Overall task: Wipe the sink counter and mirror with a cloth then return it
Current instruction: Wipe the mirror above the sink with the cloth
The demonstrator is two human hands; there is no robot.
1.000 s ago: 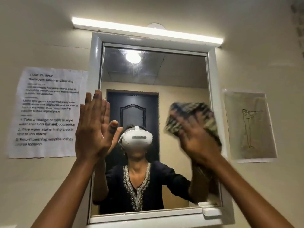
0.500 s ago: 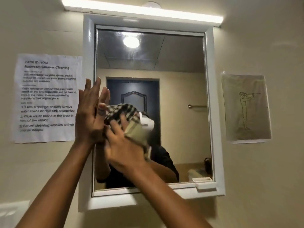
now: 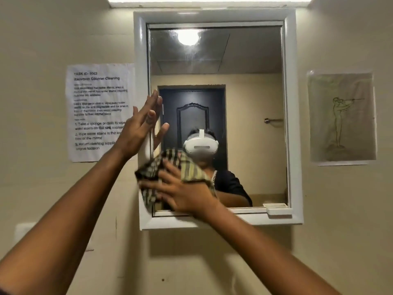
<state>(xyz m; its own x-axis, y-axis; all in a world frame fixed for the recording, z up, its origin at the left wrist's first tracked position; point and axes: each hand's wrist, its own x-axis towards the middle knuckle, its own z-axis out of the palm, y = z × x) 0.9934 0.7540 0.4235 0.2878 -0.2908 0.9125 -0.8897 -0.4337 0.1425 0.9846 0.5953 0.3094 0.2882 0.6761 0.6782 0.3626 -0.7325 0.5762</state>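
A white-framed mirror [image 3: 291,103] hangs on the beige wall straight ahead. My right hand [image 3: 182,192] presses a checked dark-and-yellow cloth [image 3: 170,165] flat against the mirror's lower left corner, fingers spread over it. My left hand [image 3: 140,128] is raised with fingers straight and apart, its palm resting on the mirror's left frame edge, holding nothing. The glass reflects a person in a white headset and a dark door. The sink counter is out of view.
A printed task sheet [image 3: 97,111] is taped left of the mirror and a line drawing [image 3: 342,118] on paper to its right. A strip light [image 3: 212,1] runs above. A small white latch [image 3: 278,210] sits on the frame's lower right.
My right hand has swept the cloth from the mirror's right side across to the left, then down to the lower left corner. The left hand stays at the left frame. The view has tilted downward.
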